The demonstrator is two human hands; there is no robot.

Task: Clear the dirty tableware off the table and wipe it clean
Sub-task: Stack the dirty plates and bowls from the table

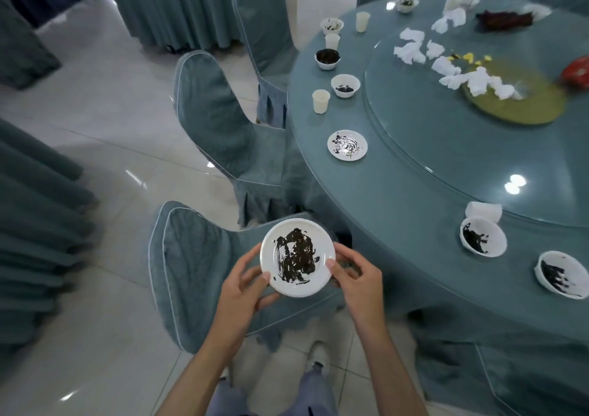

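Observation:
A white plate (298, 286) smeared with dark sauce is held over a covered chair, off the table's left edge. My left hand (245, 283) grips its lower left rim with the thumb on top. My right hand (353, 275) grips the right rim, fingers curled under it. On the round teal table (398, 192) stand another dirty small plate (347, 145), two dirty bowls near me (483, 236) (562, 274), more bowls (345, 85) (327, 59) and white cups (320, 101) along the far rim.
A glass turntable (478, 148) carries crumpled white napkins (459, 71), a green dish (516, 103) and dark food scraps. Teal-covered chairs (197, 272) (220, 119) stand along the table's left side. Tiled floor lies to the left. My feet show below.

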